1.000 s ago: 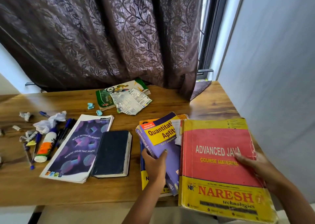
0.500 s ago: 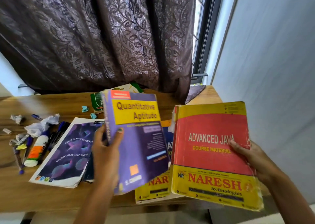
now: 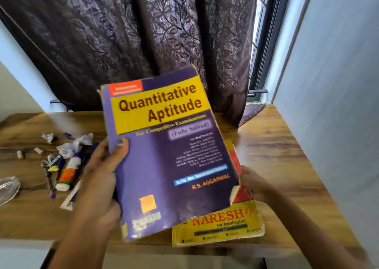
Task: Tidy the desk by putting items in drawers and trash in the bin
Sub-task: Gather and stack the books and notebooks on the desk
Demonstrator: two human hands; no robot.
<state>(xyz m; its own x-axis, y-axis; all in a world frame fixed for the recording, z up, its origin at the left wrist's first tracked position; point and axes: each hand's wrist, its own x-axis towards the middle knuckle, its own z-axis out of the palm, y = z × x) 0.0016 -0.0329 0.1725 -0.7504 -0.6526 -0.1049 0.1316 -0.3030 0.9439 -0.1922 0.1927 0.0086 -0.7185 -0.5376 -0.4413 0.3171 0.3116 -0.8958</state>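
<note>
My left hand (image 3: pixel 102 176) grips the spine edge of a purple "Quantitative Aptitude" book (image 3: pixel 170 156), thumb on its cover, and holds it tilted above the wooden desk (image 3: pixel 276 156). Under it lies the red and yellow "Naresh" Java book (image 3: pixel 221 223), mostly hidden. My right hand (image 3: pixel 254 184) holds that book at its right edge, partly behind the purple cover. To the left lie crumpled paper (image 3: pixel 75 145), pens (image 3: pixel 52 178) and a glue bottle (image 3: pixel 68 172).
A dark patterned curtain (image 3: pixel 143 43) hangs behind the desk, with a window frame (image 3: pixel 264 53) and a pale wall (image 3: pixel 338 84) on the right. A clear plastic piece (image 3: pixel 8 188) sits at the far left. A booklet corner (image 3: pixel 70 199) shows beside my left wrist.
My left hand lifted the purple book off the pile and brought it up and right, over the red Java book. The right hand stayed on the Java book's edge.
</note>
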